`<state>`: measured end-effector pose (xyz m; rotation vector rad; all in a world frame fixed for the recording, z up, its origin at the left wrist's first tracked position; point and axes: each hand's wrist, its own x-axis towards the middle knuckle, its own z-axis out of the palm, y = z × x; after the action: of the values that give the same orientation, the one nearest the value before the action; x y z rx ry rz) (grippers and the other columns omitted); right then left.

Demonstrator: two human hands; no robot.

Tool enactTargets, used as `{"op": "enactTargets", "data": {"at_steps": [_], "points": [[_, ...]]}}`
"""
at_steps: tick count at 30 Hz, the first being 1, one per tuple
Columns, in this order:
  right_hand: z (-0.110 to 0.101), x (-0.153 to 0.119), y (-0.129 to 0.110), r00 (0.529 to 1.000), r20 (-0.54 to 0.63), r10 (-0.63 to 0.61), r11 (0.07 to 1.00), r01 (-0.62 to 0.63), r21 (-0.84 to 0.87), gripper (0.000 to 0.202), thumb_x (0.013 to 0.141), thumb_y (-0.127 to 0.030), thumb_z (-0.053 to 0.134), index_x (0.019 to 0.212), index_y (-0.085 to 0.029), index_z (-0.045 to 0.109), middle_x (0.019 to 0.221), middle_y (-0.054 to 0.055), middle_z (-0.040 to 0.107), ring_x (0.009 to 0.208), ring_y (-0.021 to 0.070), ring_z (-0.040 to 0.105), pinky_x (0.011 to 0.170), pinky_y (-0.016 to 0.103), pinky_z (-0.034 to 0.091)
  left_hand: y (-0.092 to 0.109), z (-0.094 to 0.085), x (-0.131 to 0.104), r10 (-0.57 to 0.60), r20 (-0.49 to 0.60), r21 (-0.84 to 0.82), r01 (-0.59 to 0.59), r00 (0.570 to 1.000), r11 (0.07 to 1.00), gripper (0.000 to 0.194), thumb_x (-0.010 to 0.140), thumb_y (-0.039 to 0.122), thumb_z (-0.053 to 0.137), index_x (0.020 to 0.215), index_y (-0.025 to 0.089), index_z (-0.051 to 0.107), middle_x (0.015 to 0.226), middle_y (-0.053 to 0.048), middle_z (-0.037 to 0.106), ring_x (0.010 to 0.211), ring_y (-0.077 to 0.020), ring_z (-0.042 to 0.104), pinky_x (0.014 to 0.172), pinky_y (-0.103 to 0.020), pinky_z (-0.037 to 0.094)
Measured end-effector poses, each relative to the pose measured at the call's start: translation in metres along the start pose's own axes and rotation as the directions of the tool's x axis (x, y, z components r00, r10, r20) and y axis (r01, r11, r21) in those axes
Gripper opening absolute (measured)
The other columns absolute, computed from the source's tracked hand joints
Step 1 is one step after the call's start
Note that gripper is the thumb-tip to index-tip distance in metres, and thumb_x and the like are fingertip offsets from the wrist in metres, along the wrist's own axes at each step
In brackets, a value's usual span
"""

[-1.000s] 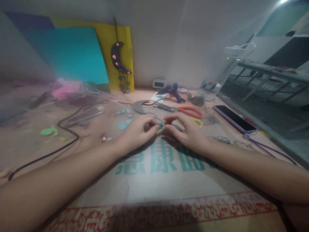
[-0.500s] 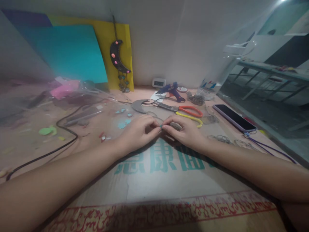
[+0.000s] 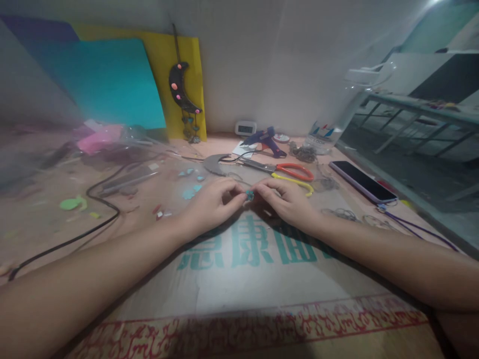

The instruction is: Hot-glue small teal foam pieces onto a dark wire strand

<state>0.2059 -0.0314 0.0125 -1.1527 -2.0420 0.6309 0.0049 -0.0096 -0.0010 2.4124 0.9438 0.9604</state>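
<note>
Between my fingertips is a small teal piece, its exact shape too small to make out. My left hand pinches it from the left between thumb and index finger. From the right, my right hand has its thumb and forefinger pressed together at the piece's edge. Both hands are over cardboard printed with green characters. Light-blue flower shapes and small blue pieces lie left of my left hand. Scissors with red and yellow handles lie just beyond my hands.
A blue glue gun and a small digital clock stand by the wall. A phone lies at the right, near a clear bottle. A black cord curves across the left side, near a pink item.
The fingertips have parted slightly, and more of the teal piece shows between them. My right fingers have shifted a little. The view has moved very slightly.
</note>
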Motion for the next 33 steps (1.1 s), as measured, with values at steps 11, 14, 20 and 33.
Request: {"op": "enactTargets", "data": {"at_steps": [11,14,20,33], "points": [[-0.002,0.004,0.001,0.997,-0.071,0.04,0.998,-0.036,0.057,0.018,0.092,-0.032,0.051,0.086,-0.017,0.06,0.076,0.001,0.068,0.072,0.014,0.065,0.068,0.025,0.049,0.003,-0.003,0.002,-0.094,-0.037,-0.03,0.093,0.995,0.995,0.018,0.088,0.026,0.051,0.074,0.017,0.059,0.075,0.0,0.063,0.073,-0.0152,0.057,0.068,-0.027,0.042],[-0.002,0.004,0.004,0.996,-0.077,0.054,0.996,-0.049,0.07,0.019,0.092,-0.034,0.05,0.087,-0.017,0.059,0.077,0.001,0.067,0.073,0.0142,0.064,0.068,0.025,0.048,0.003,-0.003,0.002,-0.122,-0.043,-0.012,0.122,0.992,0.992,0.017,0.086,0.025,0.052,0.073,0.017,0.059,0.075,-0.001,0.063,0.072,-0.0155,0.057,0.067,-0.027,0.042],[-0.003,0.004,0.006,0.996,-0.078,0.049,0.996,-0.043,0.076,0.018,0.092,-0.032,0.05,0.085,-0.017,0.057,0.076,0.001,0.065,0.072,0.0133,0.062,0.067,0.024,0.046,-0.001,0.0,0.001,-0.156,0.002,0.001,0.156,0.988,0.988,0.017,0.085,0.026,0.051,0.073,0.016,0.06,0.075,-0.002,0.064,0.072,-0.0159,0.057,0.065,-0.027,0.042],[-0.036,0.028,0.031,0.986,-0.157,0.045,0.982,-0.073,-0.173,0.027,0.089,-0.04,0.049,0.077,-0.017,0.057,0.072,0.0,0.06,0.066,0.0134,0.053,0.063,0.025,0.04,0.0,-0.001,0.003,-0.282,0.03,-0.213,0.282,0.959,0.936,0.021,0.087,0.03,0.051,0.074,0.016,0.059,0.069,-0.001,0.063,0.059,-0.0119,0.054,0.053,-0.023,0.041]]}}
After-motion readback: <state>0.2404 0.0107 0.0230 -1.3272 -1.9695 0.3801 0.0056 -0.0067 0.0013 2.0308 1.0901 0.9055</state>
